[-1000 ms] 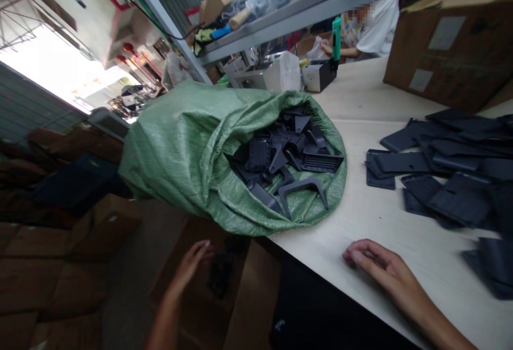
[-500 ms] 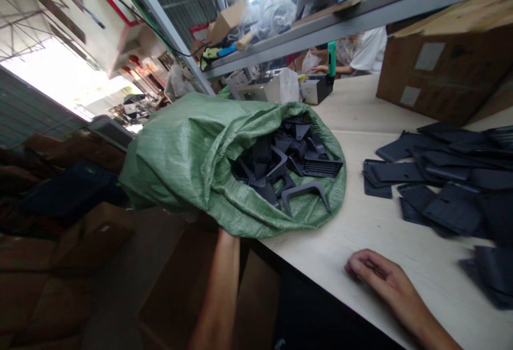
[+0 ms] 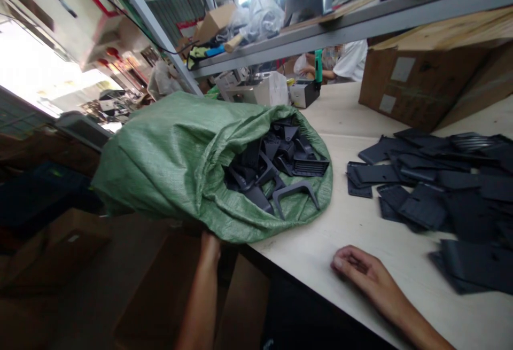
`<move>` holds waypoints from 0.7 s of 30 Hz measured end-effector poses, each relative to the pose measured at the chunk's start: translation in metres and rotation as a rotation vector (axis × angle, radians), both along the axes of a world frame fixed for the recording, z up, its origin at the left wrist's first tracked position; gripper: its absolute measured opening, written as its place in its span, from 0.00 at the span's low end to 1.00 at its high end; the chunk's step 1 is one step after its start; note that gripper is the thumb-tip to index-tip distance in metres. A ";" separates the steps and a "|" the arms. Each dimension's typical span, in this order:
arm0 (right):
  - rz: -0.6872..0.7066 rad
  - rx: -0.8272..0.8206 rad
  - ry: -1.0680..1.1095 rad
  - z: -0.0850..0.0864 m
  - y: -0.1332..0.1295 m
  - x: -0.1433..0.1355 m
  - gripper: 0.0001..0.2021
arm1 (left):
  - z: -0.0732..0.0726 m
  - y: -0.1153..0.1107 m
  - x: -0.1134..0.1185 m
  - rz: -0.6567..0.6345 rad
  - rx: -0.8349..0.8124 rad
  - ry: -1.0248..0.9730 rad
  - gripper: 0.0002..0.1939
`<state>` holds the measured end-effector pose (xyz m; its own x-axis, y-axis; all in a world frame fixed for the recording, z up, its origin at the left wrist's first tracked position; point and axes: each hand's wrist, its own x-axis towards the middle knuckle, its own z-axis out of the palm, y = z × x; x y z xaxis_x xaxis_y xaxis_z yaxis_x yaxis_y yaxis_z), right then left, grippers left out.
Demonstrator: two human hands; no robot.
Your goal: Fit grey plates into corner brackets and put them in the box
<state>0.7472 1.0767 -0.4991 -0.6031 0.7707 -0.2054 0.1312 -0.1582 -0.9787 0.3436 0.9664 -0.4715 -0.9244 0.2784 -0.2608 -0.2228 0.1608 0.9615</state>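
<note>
A green woven sack (image 3: 160, 152) lies on its side, its mouth facing right over the table. Inside the mouth are several dark plastic parts, among them a bracket-shaped piece (image 3: 296, 188) near the lower rim and a slatted piece (image 3: 310, 168). My left hand (image 3: 210, 244) reaches up under the sack's lower edge by the table's front edge; the sack hides its fingers. On the tabletop to the right of the sack rests my right hand (image 3: 358, 269). Its fingers are curled in toward the thumb, with nothing visible in them, and it touches no part.
Flat dark plastic pieces (image 3: 425, 205) lie heaped on the right of the white table (image 3: 344, 117). Behind them stands a cardboard box (image 3: 420, 80). A metal shelf (image 3: 340, 29) crosses above. Across the table is another person (image 3: 352, 61). Cartons (image 3: 156, 291) stand below left.
The whole view has shifted, so most things appear farther left. My left hand stays under the sack, and my right hand still rests on the table with its fingers curled.
</note>
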 end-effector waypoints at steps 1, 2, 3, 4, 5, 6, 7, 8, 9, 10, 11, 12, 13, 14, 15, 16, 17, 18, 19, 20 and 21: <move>0.009 0.059 -0.027 0.002 0.001 0.000 0.24 | 0.001 -0.009 0.002 -0.004 -0.012 -0.002 0.12; 0.010 0.142 -0.058 0.004 0.003 -0.001 0.22 | 0.004 -0.019 0.005 -0.014 -0.018 -0.007 0.10; 0.007 0.246 -0.087 0.008 0.006 -0.003 0.21 | 0.008 -0.029 0.009 -0.023 -0.019 -0.014 0.10; 0.003 0.367 -0.109 0.012 0.010 -0.007 0.20 | 0.013 -0.039 0.013 -0.027 -0.017 -0.015 0.10; 0.006 0.496 -0.121 0.017 0.015 -0.013 0.20 | 0.018 -0.048 0.018 -0.028 -0.012 -0.006 0.12; 0.024 0.620 -0.124 0.022 0.020 -0.021 0.21 | 0.024 -0.055 0.023 -0.030 -0.005 0.018 0.14; 0.051 0.729 -0.127 0.025 0.026 -0.030 0.23 | 0.029 -0.060 0.029 -0.034 0.002 0.057 0.17; 0.086 0.811 -0.136 0.028 0.031 -0.042 0.24 | 0.033 -0.061 0.034 -0.043 0.007 0.106 0.22; 0.129 0.866 -0.158 0.030 0.034 -0.054 0.26 | 0.036 -0.060 0.040 -0.060 0.008 0.153 0.27; 0.183 0.893 -0.191 0.030 0.035 -0.066 0.27 | 0.037 -0.056 0.044 -0.086 0.004 0.184 0.31; 0.252 0.898 -0.229 0.029 0.033 -0.078 0.27 | 0.036 -0.049 0.048 -0.117 -0.006 0.194 0.34; 0.328 0.888 -0.267 0.027 0.028 -0.089 0.28 | 0.033 -0.040 0.051 -0.139 -0.012 0.188 0.35; 0.403 0.876 -0.300 0.024 0.021 -0.098 0.28 | 0.029 -0.029 0.053 -0.141 -0.008 0.180 0.35; 0.472 0.868 -0.326 0.020 0.013 -0.105 0.29 | 0.023 -0.017 0.053 -0.119 0.005 0.177 0.32; 0.524 0.866 -0.346 0.017 0.004 -0.111 0.30 | 0.017 -0.006 0.052 -0.072 0.026 0.186 0.29; 0.555 0.867 -0.360 0.014 -0.005 -0.115 0.31 | 0.011 0.004 0.050 -0.006 0.048 0.203 0.25; 0.567 0.867 -0.369 0.012 -0.013 -0.118 0.33 | 0.005 0.013 0.047 0.068 0.070 0.220 0.22; 0.567 0.863 -0.372 0.010 -0.019 -0.121 0.34 | 0.000 0.020 0.043 0.135 0.086 0.230 0.19; 0.563 0.852 -0.368 0.010 -0.023 -0.123 0.34 | -0.004 0.026 0.039 0.190 0.096 0.231 0.17; 0.561 0.837 -0.359 0.009 -0.025 -0.125 0.34 | -0.006 0.030 0.034 0.239 0.107 0.227 0.15; 0.562 0.822 -0.348 0.009 -0.027 -0.128 0.34 | -0.007 0.033 0.028 0.286 0.119 0.223 0.14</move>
